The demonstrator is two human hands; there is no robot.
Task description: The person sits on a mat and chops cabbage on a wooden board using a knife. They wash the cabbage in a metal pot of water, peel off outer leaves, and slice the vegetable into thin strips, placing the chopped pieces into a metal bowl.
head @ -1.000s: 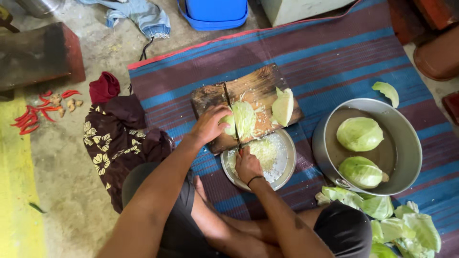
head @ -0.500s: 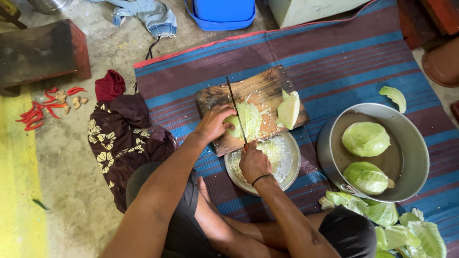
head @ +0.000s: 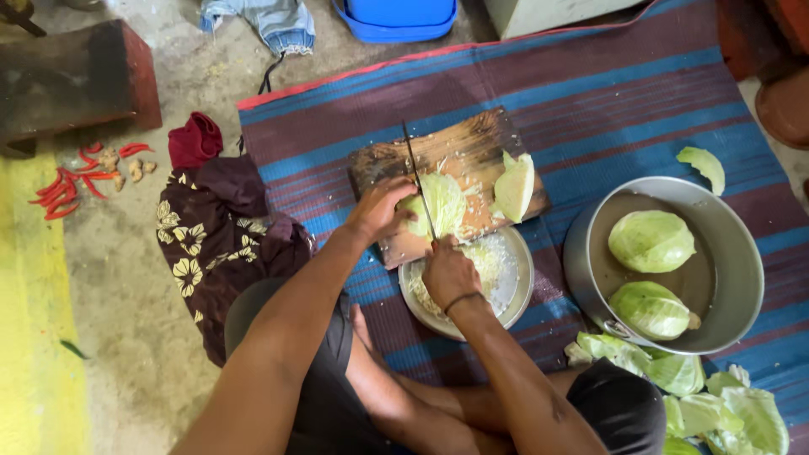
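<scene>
Two bare hands are seen at work over a dark, worn wooden chopping board (head: 472, 156) laid on a blue and maroon striped floor mat (head: 624, 93). The left hand (head: 379, 209) is pressed on the near end of a pale green cabbage wedge (head: 440, 202) lying on the board, its fingers curled over the leaves. The right hand (head: 449, 271) is wrapped around the handle of a long thin-bladed knife (head: 417, 185), whose blade is stood on edge across the wedge, just beside the left fingertips. A second cut cabbage piece (head: 516, 185) is lying at the board's right end, apart from the blade.

A round steel plate heaped with shredded white cabbage (head: 506, 282) is set against the board's near edge, partly under the right hand. To the right, a large round metal basin (head: 733, 253) is placed on the mat, and two halved green cabbages (head: 650, 240) are held in it. Loose green outer leaves (head: 699, 404) are piled beside the basin's near side, and one single leaf (head: 704, 164) is lying beyond its far rim.

On the bare concrete floor to the left, a dark floral cloth (head: 211, 236) is crumpled, with red chillies (head: 72, 181) scattered further left. A blue plastic tub (head: 396, 17) is seen at the top edge.
</scene>
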